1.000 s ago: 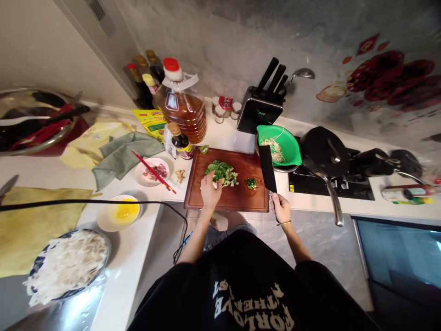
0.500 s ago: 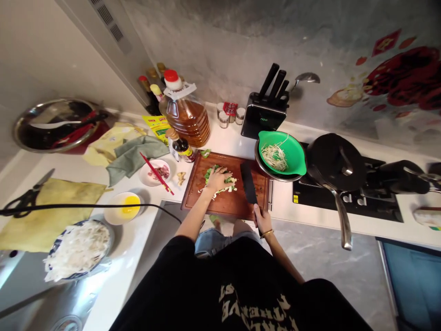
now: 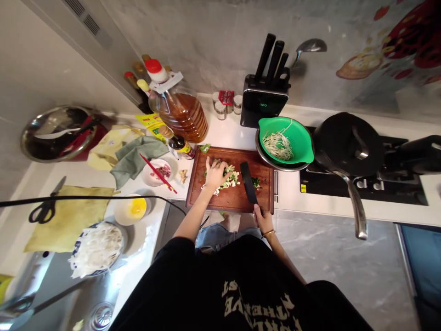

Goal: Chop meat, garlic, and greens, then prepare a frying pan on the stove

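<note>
My left hand [image 3: 216, 174] lies with its fingers spread on the chopped greens [image 3: 231, 178] on the brown cutting board [image 3: 200, 184]. Some of the greens are hidden beneath it. My right hand [image 3: 263, 220] is wrapped round the handle of a black cleaver [image 3: 248, 184], whose blade is over the right part of the board. Dark green bits [image 3: 256, 183] lie just right of the blade. A small leaf [image 3: 205, 148] rests at the board's top left corner.
Right of the board, a green colander [image 3: 303, 145] with sprouts sits in a metal bowl; beyond is a lidded black pan [image 3: 349, 142]. A knife block [image 3: 263, 103] and oil jug [image 3: 182, 112] stand behind. Left are a chopstick-topped bowl [image 3: 149, 174], egg bowl [image 3: 120, 212] and scissors [image 3: 43, 212].
My left hand has shifted slightly and its fingers are more spread, showing more chopped greens to its right. The cleaver stays in my right hand; dark green bits now show beside it. The view has shifted.
</note>
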Motion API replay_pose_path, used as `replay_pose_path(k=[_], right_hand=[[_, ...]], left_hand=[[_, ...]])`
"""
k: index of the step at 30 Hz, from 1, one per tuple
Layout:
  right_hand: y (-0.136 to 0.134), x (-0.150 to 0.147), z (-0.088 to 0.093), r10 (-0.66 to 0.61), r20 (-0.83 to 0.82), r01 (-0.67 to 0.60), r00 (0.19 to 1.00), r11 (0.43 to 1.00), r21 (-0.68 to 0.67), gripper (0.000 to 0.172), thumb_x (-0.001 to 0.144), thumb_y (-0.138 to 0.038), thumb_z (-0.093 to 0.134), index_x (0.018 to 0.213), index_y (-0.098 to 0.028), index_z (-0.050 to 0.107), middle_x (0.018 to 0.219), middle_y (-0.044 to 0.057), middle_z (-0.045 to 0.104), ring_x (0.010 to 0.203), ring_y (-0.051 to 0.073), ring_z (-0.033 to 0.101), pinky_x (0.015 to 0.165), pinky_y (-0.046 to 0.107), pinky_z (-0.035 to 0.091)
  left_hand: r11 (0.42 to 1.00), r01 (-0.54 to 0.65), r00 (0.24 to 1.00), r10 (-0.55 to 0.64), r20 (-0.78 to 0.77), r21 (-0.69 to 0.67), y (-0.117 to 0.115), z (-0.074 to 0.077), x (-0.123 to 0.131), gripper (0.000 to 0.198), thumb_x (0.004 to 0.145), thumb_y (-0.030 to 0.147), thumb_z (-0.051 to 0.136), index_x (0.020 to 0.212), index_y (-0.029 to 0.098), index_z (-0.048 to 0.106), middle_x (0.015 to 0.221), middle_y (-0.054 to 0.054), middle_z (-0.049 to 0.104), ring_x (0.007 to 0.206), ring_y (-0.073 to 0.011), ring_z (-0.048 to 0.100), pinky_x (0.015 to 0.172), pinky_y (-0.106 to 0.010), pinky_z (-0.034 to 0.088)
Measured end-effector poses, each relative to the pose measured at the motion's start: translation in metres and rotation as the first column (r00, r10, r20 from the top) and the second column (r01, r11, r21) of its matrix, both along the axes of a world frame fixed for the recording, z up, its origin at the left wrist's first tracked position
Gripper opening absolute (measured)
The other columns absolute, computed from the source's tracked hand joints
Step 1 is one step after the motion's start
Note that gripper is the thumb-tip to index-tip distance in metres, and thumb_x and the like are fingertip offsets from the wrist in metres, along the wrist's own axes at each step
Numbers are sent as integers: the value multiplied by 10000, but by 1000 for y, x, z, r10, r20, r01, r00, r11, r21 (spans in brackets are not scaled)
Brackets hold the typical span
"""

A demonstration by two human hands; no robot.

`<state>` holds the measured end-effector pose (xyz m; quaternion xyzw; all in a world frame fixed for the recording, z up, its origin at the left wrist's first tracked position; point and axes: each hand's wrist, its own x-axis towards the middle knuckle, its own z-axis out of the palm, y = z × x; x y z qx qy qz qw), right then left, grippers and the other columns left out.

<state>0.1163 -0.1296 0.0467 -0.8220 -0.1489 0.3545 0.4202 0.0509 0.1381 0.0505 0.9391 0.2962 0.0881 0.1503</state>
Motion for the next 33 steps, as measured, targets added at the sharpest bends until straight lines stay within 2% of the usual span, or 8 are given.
replay_pose_path(k=[2,4,9,16,22,26,29,33], right_hand=[[-2,-2,-1,-10,-17,9,1000,1000,-13,497,800,-645,391,582,-209,484,399,-28,467,354,126,446,388,238,327],[-4,-4,-2,-23,-25,22,999,999,-22,486,805,-636,392,598,-206,485,406,-32,466,358,123,443,392,235,330],[-6,-6,-1,-43,-17,42,999,999,-28,494,804,-636,395,595,-197,483,434,-22,493,392,122,469,417,227,350],[-7,-6,-4,16,30,-14,999,998,-65,510,822,-637,364,621,-194,518,460,-1,533,453,144,520,481,239,384],[-6,0,-4,141,193,-113,971,982,-153,513,834,-622,359,731,-183,603,685,85,665,674,204,624,571,255,397],[-1,0,0,158,199,-122,967,976,-180,547,839,-635,322,737,-182,611,669,87,663,665,202,627,564,250,395],[3,-1,2,156,193,-123,969,977,-172,568,839,-645,297,734,-178,603,666,88,659,643,196,622,558,250,398],[4,0,1,158,178,-125,971,975,-182,569,832,-651,304,743,-174,602,675,91,660,658,201,625,565,253,405]], left_hand=[[999,37,999,-36,-32,25,-2,-2,10,333,783,413,541,1042,213,602,1013,-99,636,1137,-294,466,1084,-597,-18],[997,70,995,-67,-74,41,-4,-5,16,367,756,443,561,1026,202,618,1059,-117,609,1131,-311,456,1078,-608,-21],[996,61,986,-49,-157,71,-4,-9,15,404,720,446,583,1017,176,634,1035,-130,592,1089,-331,466,1065,-627,-16],[995,99,977,-96,-188,6,0,-4,0,221,728,405,570,783,210,655,943,-85,611,1092,-326,468,1063,-625,-29],[993,103,991,-97,-89,62,-6,0,6,308,770,381,525,999,188,594,1091,-111,600,1172,-315,427,1077,-602,-74],[992,125,989,-125,-73,-2,-10,-7,16,299,797,340,488,1047,200,575,987,-86,645,1153,-287,452,1082,-591,-100],[996,82,991,-86,-104,-34,-11,-12,17,320,768,335,518,1051,199,583,925,-85,654,1082,-290,492,1078,-603,-89],[997,64,990,-70,-125,-50,-7,-9,7,234,748,288,511,937,219,631,926,-76,646,1050,-281,503,1074,-607,-68]])
